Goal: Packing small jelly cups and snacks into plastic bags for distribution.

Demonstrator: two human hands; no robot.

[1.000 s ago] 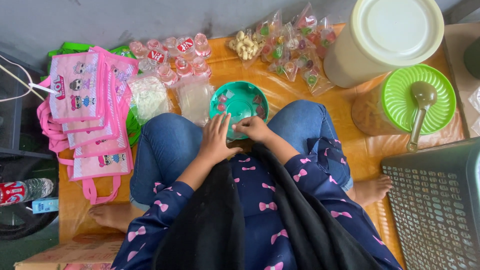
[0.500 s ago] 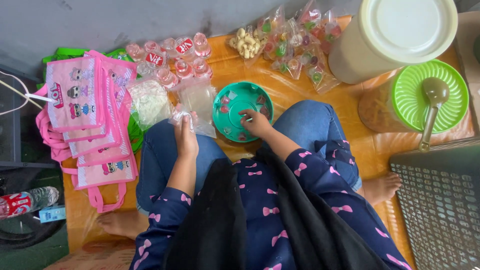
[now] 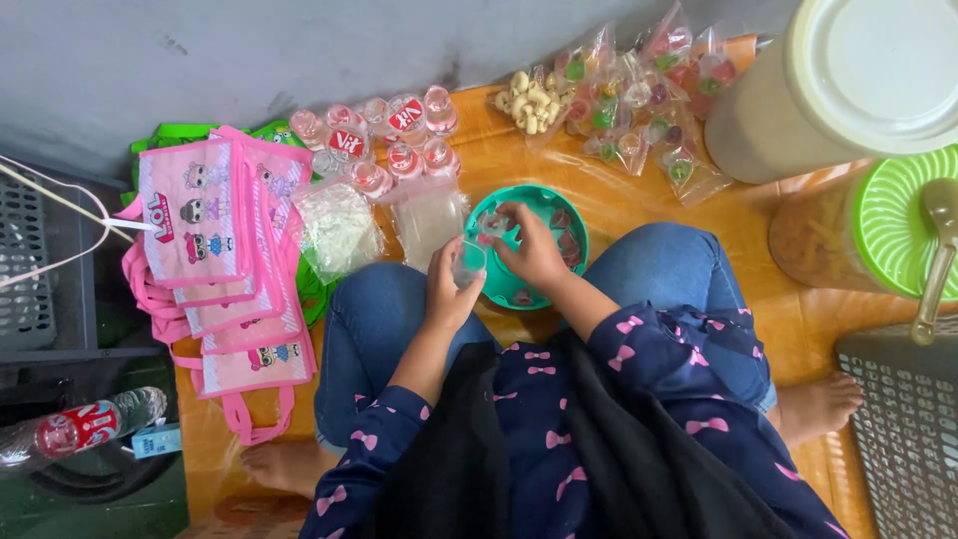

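I sit cross-legged in blue jeans with a teal bowl (image 3: 569,212) between my knees, holding a few small jelly cups. My left hand (image 3: 447,289) holds a small clear plastic bag (image 3: 469,262) upright at the bowl's left rim. My right hand (image 3: 534,252) is over the bowl, its fingers pinched on a small jelly cup (image 3: 492,224) just above the bag's mouth. A flat stack of clear bags (image 3: 427,220) lies left of the bowl.
Pink cartoon tote bags (image 3: 215,250) lie fanned at left beside small sealed water cups (image 3: 394,135). Packed snack bags (image 3: 629,105) lie behind the bowl. A large cream-lidded tub (image 3: 858,80), a green-lidded jar with a scoop (image 3: 898,230) and a dark basket (image 3: 903,429) stand right.
My left hand went to the clear bag stack, picked up a bag, and brought it to the bowl. My right hand lifted a jelly cup from the bowl. The view shifted left.
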